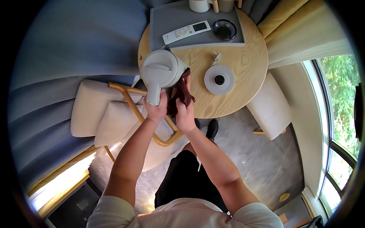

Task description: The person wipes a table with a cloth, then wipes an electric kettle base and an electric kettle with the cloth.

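A white electric kettle (161, 70) is held up over the near left edge of the round wooden table (247, 72), its lid facing me. My left hand (155, 107) is closed around the kettle's handle. In my right hand (185, 114) is a dark red-brown cloth (181, 95), gripped and pressed against the kettle's right side. Part of the cloth hangs between the two hands. To the right, the kettle's round white power base (219, 79) rests on the table with its plug (216, 58) lying behind it.
At the back of the table a grey tray (159, 22) carries a white remote control (186, 32), a dark glass ashtray (224, 30) and mugs (199, 5). A cream armchair (91, 110) with wooden arms stands left, another cream seat (270, 106) right. Curtains and a window border the space.
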Tool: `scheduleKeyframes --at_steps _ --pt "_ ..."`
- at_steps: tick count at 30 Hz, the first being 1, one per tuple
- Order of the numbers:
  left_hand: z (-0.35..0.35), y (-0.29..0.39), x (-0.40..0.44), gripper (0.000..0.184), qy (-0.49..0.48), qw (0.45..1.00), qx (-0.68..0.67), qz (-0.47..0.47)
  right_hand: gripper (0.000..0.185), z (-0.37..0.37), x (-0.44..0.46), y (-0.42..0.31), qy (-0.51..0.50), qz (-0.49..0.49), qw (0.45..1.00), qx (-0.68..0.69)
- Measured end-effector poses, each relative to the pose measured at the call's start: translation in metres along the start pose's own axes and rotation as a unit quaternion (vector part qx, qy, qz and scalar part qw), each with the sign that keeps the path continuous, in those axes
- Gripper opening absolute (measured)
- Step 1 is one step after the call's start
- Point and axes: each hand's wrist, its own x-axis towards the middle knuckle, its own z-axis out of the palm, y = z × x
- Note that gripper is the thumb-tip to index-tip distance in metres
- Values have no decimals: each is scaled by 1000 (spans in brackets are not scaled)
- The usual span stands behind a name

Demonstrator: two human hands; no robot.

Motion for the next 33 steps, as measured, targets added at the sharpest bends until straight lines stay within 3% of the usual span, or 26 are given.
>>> scheduleKeyframes --at_steps 2,3,4,9,12,16,17,20,21,24,27,33 --pt "-6 2 0 18 -28 999 6 -26 63 -15 -8 5 32 106 994 18" --pt "-8 -4 0 18 -36 999 -11 -35 66 -17 -5 -14 0 114 983 145" --pt "-9 -9 1 17 -44 998 -28 -44 55 -28 -10 8 66 162 948 265" --pt "-23 -13 2 14 -88 995 -27 -40 49 -52 -13 3 67 172 935 301" --pt "-26 -3 1 13 -107 993 -12 -40 50 -56 -14 7 61 143 963 219" --pt "-35 8 9 13 -122 992 9 -24 50 -62 -15 8 65 135 960 236" --pt "-41 3 14 15 -159 987 -19 -21 50 -61 -16 9 68 136 960 236" --pt "-52 -1 20 33 -131 990 33 47 50 -62 -17 11 69 138 959 236" --pt "-62 -6 24 46 -140 987 73 36 50 -61 -16 11 67 139 959 236" --pt "-73 0 26 48 -89 989 99 57 43 -54 -14 0 79 143 944 288" --pt "-84 13 31 53 -80 969 213 99 39 -60 -17 1 74 164 950 256" --pt "-109 -6 55 55 -144 971 167 90 34 -66 -22 8 68 174 948 257"
